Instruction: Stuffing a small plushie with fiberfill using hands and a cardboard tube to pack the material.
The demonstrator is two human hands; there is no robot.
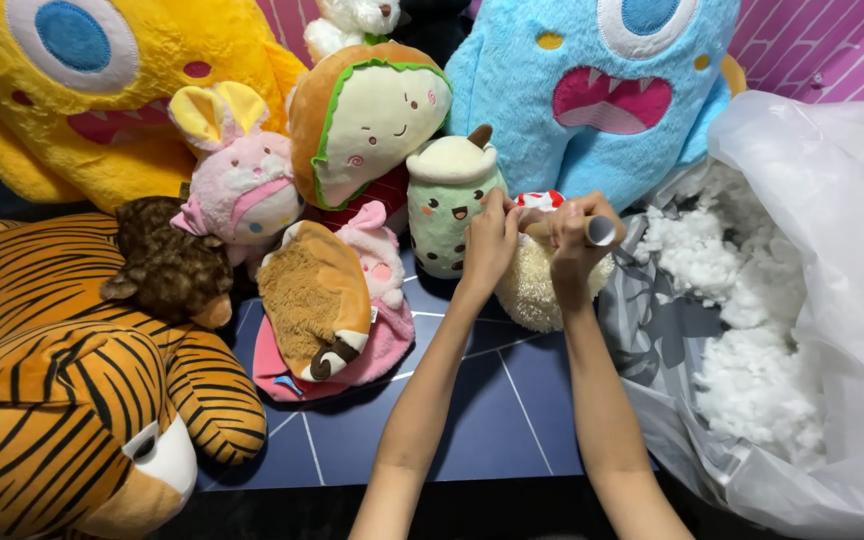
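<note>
Both hands are working at a small cream plush toy [537, 290] with a red-and-white spotted cap, which is resting on the dark blue surface [497, 400] just in front of the big blue monster plush [592, 90]. The left hand [490, 245] is pinching at the top of the toy, its fingers [497, 210] closed narrow on the fabric near the cap. The right hand [572, 240] is wrapping around a wooden stick [592, 228] with a pale, rounded end, the fingers curled tight about it — the stick's long axis is lying roughly sideways, one end pointing in toward the toy's top and the left hand, the pale end pointing out toward the right. The toy is sitting directly under and between both hands, touching each. Just right of it, a clear plastic bag [832, 200] is lying open with white stuffing [752, 370] — nearer the right hand than the left. A green drink-cup plush [442, 205] is standing just left of the left hand.
</note>
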